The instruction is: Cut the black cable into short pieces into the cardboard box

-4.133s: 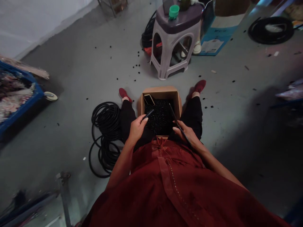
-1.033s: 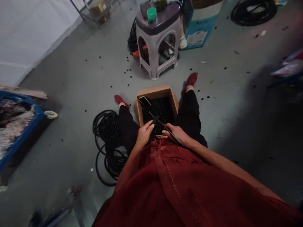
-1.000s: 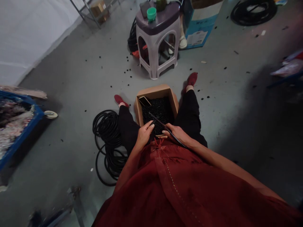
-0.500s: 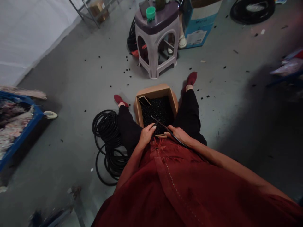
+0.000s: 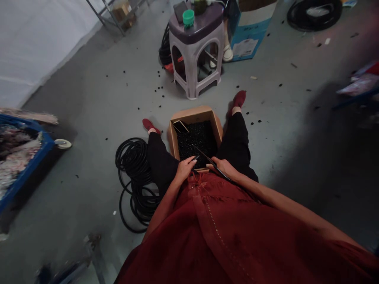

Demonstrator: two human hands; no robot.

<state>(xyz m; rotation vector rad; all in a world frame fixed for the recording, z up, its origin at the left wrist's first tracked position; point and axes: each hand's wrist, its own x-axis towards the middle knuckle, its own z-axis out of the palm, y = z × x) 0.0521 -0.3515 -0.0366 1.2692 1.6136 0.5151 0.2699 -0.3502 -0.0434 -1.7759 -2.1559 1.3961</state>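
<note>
From the head camera, the person sits on a grey concrete floor (image 5: 89,98) with legs spread, black trousers (image 5: 237,146) and red slip-on shoes (image 5: 239,98), and a dark red robe (image 5: 225,236) covers the lap. Between the legs, right against the robe, stands an open cardboard box (image 5: 195,112), heaped with small black pieces (image 5: 197,142). A smartphone (image 5: 180,126) lies tilted in the box's far left corner, on the heap.

The right hand (image 5: 223,166) is curled around a long, thin black strip (image 5: 211,161), pinching it between thumb and fingers, and the strip slants across the box above the heap. The left hand (image 5: 185,169) sits at the box's near edge with its fingers bent, close to the strip's line. Its fingertips may be pinching a short dark piece, though the dim light makes that hard to say.

A coil of black cable (image 5: 133,185) lies on the floor just beside the left leg. Ahead stands a plastic stool (image 5: 192,67) with a purple top (a green cap (image 5: 188,17) sits on it), and loose black bits (image 5: 155,90) are scattered around it. To the left is a blue crate (image 5: 29,173) of pale scraps; to the upper right, a blue-and-white carton (image 5: 247,39) and another cable coil (image 5: 314,14).
</note>
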